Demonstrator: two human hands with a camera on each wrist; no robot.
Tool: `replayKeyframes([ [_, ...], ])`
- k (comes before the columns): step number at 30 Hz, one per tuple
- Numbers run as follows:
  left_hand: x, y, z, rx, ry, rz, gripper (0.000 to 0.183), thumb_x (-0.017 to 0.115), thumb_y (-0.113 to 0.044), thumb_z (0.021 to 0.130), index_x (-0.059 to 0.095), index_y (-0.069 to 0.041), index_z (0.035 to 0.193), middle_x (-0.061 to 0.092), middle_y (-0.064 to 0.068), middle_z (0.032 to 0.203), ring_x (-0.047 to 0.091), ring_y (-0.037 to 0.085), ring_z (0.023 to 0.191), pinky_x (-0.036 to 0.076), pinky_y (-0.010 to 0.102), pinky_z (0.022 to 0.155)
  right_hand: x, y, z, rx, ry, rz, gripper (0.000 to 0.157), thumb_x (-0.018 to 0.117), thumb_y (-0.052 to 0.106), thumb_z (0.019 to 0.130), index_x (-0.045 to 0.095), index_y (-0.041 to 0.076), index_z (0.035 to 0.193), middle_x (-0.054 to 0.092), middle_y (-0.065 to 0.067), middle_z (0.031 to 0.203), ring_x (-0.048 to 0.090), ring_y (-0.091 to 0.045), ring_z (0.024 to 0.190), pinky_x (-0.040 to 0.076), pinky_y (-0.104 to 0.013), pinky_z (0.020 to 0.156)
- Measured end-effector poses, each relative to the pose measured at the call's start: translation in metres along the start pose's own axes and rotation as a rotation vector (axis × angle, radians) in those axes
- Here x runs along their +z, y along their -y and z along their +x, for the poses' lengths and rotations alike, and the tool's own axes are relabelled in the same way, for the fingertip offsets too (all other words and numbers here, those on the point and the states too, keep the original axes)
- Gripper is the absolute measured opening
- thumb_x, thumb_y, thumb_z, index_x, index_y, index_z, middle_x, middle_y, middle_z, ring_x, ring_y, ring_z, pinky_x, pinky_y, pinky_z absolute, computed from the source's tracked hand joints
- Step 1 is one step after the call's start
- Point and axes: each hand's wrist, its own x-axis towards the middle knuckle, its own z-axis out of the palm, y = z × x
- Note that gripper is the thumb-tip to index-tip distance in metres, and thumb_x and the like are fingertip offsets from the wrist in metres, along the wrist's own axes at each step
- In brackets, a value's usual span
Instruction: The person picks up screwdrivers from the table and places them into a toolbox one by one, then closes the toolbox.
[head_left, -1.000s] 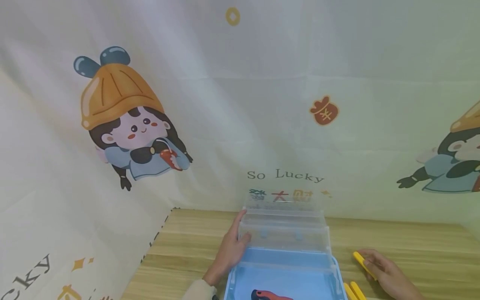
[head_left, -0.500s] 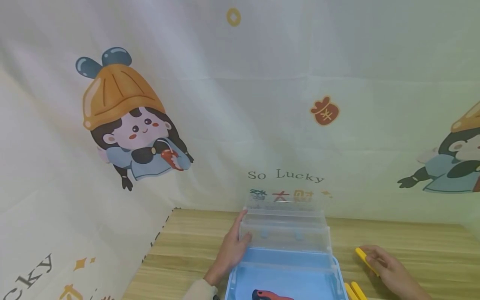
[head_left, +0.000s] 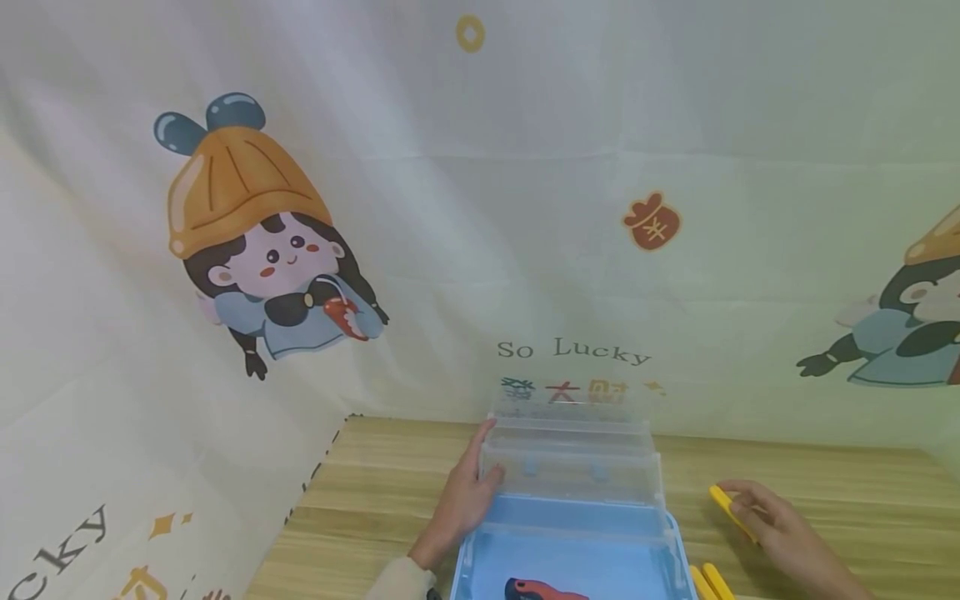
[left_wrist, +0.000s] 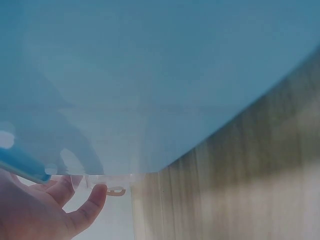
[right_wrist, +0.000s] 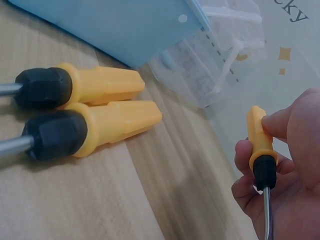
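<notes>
My left hand (head_left: 465, 500) grips the left edge of the clear lid (head_left: 570, 479), which stands open behind a light blue box (head_left: 577, 546). The left wrist view shows those fingers (left_wrist: 90, 210) beyond the blue box wall (left_wrist: 165, 90), at the lid's edge. To the right of the box, my right hand (head_left: 780, 533) holds a screwdriver (right_wrist: 258, 131) by its yellow handle; its metal shaft points back toward the wrist. Two more yellow-handled screwdrivers (right_wrist: 125, 122) lie side by side on the table near the box. Inside the box is a red and black handled tool (head_left: 543, 590), partly cut off by the frame.
The wooden table (head_left: 375, 492) runs back to a pale printed cloth (head_left: 420, 250) that hangs behind it and along the left side. The raised lid reaches close to that cloth.
My right hand, with the screwdriver, has moved slightly away from me over the table. The left hand, lid and box stay where they were.
</notes>
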Motion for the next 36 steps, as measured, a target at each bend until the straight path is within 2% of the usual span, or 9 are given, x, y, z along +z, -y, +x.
replayKeyframes([
  [4, 0.000, 0.000, 0.000, 0.003, -0.002, -0.001, 0.063, 0.050, -0.016, 0.102, 0.023, -0.029, 0.158, 0.035, 0.005, 0.159, 0.037, 0.035, 0.142, 0.032, 0.063, 0.112, 0.000, 0.001, 0.000, -0.010, -0.003, 0.024, 0.038, 0.045, 0.021, 0.106, 0.049, 0.001, 0.138, 0.057, -0.011, 0.104, 0.058, -0.022, 0.100, 0.051, -0.028, 0.073],
  [10, 0.000, 0.001, 0.001, -0.010, -0.002, 0.000, 0.064, 0.051, -0.017, 0.101, 0.024, -0.031, 0.157, 0.035, 0.006, 0.159, 0.038, 0.036, 0.142, 0.031, 0.063, 0.112, 0.000, 0.004, 0.001, -0.051, -0.020, 0.058, 0.036, 0.045, 0.018, 0.106, 0.049, 0.000, 0.137, 0.057, -0.013, 0.104, 0.060, -0.015, 0.088, 0.052, -0.028, 0.069],
  [16, 0.000, 0.001, 0.001, -0.003, -0.001, -0.006, 0.064, 0.051, -0.016, 0.101, 0.024, -0.030, 0.157, 0.035, 0.007, 0.159, 0.038, 0.036, 0.142, 0.032, 0.063, 0.112, -0.003, 0.011, 0.002, -0.051, -0.009, 0.089, 0.036, 0.046, 0.015, 0.105, 0.047, -0.001, 0.138, 0.056, -0.014, 0.103, 0.057, -0.016, 0.078, 0.050, -0.029, 0.066],
  [23, 0.000, 0.001, 0.001, 0.000, -0.002, -0.006, 0.064, 0.051, -0.015, 0.101, 0.024, -0.030, 0.157, 0.032, 0.006, 0.160, 0.034, 0.036, 0.144, 0.029, 0.063, 0.114, -0.005, 0.018, 0.003, -0.052, -0.023, 0.049, 0.037, 0.046, 0.018, 0.105, 0.048, 0.000, 0.138, 0.057, -0.013, 0.103, 0.057, -0.015, 0.078, 0.051, -0.029, 0.065],
  [28, 0.000, 0.001, 0.001, -0.002, -0.003, -0.011, 0.064, 0.050, -0.014, 0.101, 0.024, -0.030, 0.157, 0.032, 0.006, 0.161, 0.033, 0.036, 0.145, 0.028, 0.063, 0.114, -0.005, 0.022, 0.004, -0.120, -0.039, 0.038, 0.035, 0.046, 0.016, 0.106, 0.050, -0.001, 0.136, 0.057, -0.013, 0.103, 0.058, -0.013, 0.076, 0.051, -0.028, 0.062],
  [36, 0.000, 0.000, 0.002, -0.005, -0.001, -0.013, 0.064, 0.050, -0.014, 0.101, 0.024, -0.029, 0.157, 0.031, 0.006, 0.161, 0.033, 0.036, 0.145, 0.028, 0.063, 0.114, -0.008, 0.028, 0.007, -0.166, -0.032, 0.016, 0.038, 0.045, 0.018, 0.106, 0.049, -0.004, 0.136, 0.056, -0.010, 0.100, 0.057, -0.013, 0.076, 0.049, -0.028, 0.061],
])
